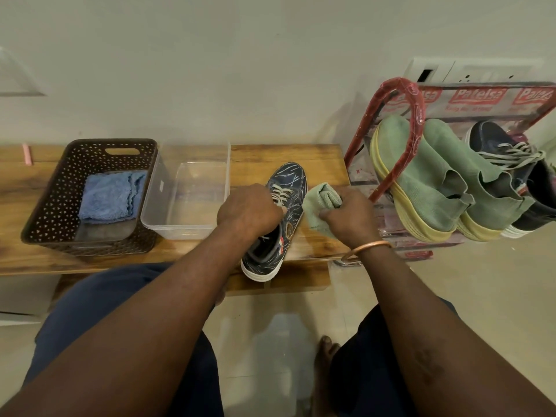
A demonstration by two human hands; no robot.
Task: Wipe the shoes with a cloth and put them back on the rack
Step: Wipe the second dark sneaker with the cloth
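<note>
Shoe (290,182), dark blue with pale scribbles and a white sole, lies on the wooden bench (319,158), toe toward the wall and heel at the near edge. Right of the bench stands a red-framed rack (418,115) holding two green shoes (421,182) and a dark shoe (496,142). At the bench's left sits a brown basket (45,212) with a blue cloth (108,197) inside; a clear tub (153,200) stands just beside it. The left hand (249,210) grips the shoe over its laces, fingers curled. The right hand (349,215), with a bangle (370,246) on its wrist, clenches a green cloth (319,203) at the shoe's right side; whether they touch is unclear.
</note>
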